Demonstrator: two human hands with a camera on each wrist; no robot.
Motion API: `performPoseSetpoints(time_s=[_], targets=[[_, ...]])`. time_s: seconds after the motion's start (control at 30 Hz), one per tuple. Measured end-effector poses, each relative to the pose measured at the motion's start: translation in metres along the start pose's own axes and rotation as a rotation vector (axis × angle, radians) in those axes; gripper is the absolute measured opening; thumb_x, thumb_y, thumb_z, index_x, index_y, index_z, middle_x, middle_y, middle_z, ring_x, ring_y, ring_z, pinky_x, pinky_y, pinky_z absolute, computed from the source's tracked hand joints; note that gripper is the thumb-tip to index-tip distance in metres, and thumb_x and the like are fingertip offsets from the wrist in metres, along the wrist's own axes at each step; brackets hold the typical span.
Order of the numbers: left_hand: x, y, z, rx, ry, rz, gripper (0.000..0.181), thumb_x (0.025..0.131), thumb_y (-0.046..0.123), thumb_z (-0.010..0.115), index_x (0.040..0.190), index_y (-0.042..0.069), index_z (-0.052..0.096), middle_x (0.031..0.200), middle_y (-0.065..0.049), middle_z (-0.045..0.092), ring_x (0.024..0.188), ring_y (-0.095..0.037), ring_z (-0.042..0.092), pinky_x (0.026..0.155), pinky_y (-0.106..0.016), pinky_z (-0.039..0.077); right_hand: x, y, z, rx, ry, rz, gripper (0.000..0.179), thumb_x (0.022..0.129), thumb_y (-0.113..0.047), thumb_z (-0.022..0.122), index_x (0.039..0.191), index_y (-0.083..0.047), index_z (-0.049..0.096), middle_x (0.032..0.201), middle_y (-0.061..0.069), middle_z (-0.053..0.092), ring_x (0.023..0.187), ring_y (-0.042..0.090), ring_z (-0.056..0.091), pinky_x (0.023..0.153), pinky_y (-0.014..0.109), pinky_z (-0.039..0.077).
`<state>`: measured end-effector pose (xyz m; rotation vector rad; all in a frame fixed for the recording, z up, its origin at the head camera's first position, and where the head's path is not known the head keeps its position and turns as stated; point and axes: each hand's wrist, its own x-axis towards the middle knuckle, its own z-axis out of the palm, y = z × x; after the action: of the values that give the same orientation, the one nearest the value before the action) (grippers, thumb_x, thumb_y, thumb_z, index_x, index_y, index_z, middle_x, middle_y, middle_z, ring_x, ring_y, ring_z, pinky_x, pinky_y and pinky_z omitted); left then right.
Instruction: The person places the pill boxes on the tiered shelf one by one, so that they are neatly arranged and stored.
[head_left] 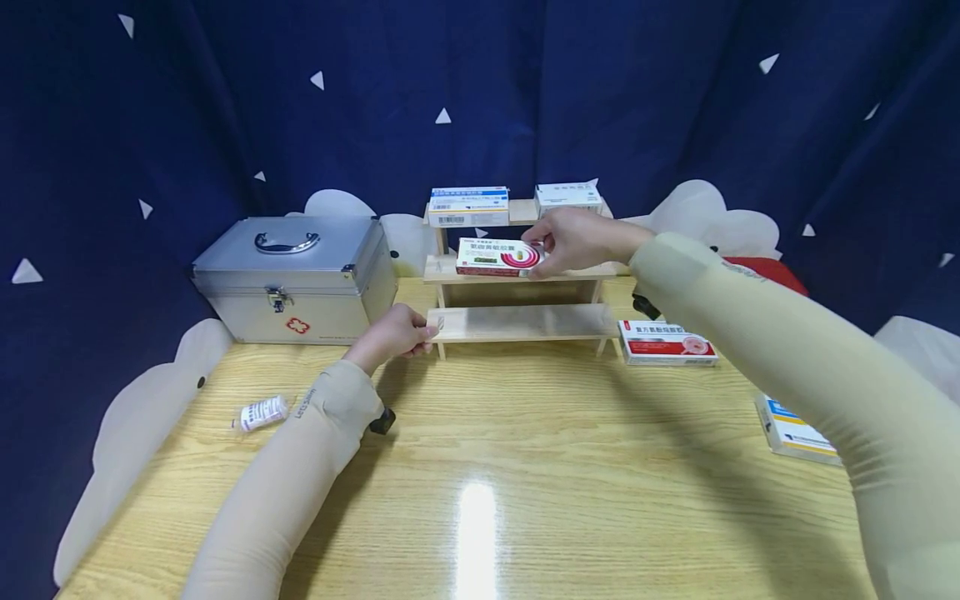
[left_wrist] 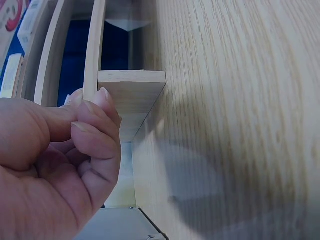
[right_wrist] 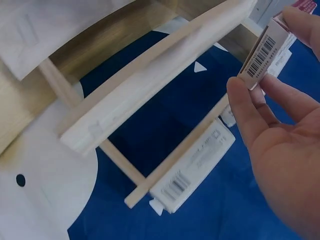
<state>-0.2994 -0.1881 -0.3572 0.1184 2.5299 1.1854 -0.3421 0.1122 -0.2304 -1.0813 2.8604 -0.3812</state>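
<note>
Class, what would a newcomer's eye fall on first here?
The silver case probably stands out first, at the back left of the table. In the centre, the right hand holds a white-and-red box at the middle wooden shelf, while the left hand pinches the bottom shelf at its left end.

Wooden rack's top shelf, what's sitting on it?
A blue-and-white medicine box at left and a white one at right. The shelf beneath each is covered from view.
</note>
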Motion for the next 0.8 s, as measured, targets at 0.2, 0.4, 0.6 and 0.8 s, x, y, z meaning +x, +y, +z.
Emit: performPoseSetpoints(time_s=[0.2,0.4,0.6,0.8], targets=[[0.000,0.000,0.000,-0.005,0.000,0.006,0.028,0.104,0.015,0.054,0.108,-0.011,0.066,0.082,-0.014,0.067,0.064,-0.014,0.055,0.067,-0.033,0.050,0.019,0.001,0.012,0.011,0.014,-0.021,0.033,0.079,-0.025,0.081,0.105,-0.007,0.074,0.073,0.002,0.054,0.066,0.015,0.046,0.061,0.029,0.034],[0.000,-0.001,0.000,0.003,0.005,0.016,0.027,0.104,0.015,0.054,0.105,-0.010,0.066,0.082,-0.014,0.067,0.064,-0.013,0.055,0.065,-0.030,0.050,0.031,0.003,0.022,0.039,0.033,-0.030,0.031,0.079,-0.022,0.081,0.104,-0.005,0.074,0.069,0.001,0.055,0.065,0.013,0.047,0.060,0.028,0.036],[0.002,-0.002,0.001,-0.013,0.004,0.015,0.026,0.104,0.015,0.054,0.102,-0.009,0.065,0.082,-0.016,0.067,0.063,-0.013,0.054,0.066,-0.032,0.050,0.041,0.004,0.031,0.067,0.014,-0.003,0.031,0.081,-0.023,0.080,0.105,-0.005,0.073,0.069,0.002,0.053,0.063,0.014,0.044,0.060,0.029,0.034],[0.004,-0.004,0.003,-0.031,0.008,0.019,0.024,0.104,0.013,0.054,0.100,-0.008,0.065,0.079,-0.014,0.065,0.062,-0.012,0.053,0.062,-0.029,0.048,0.049,0.002,0.037,0.076,0.008,0.007,0.026,0.081,-0.019,0.079,0.102,-0.005,0.071,0.068,0.002,0.051,0.061,0.013,0.043,0.059,0.030,0.034]])
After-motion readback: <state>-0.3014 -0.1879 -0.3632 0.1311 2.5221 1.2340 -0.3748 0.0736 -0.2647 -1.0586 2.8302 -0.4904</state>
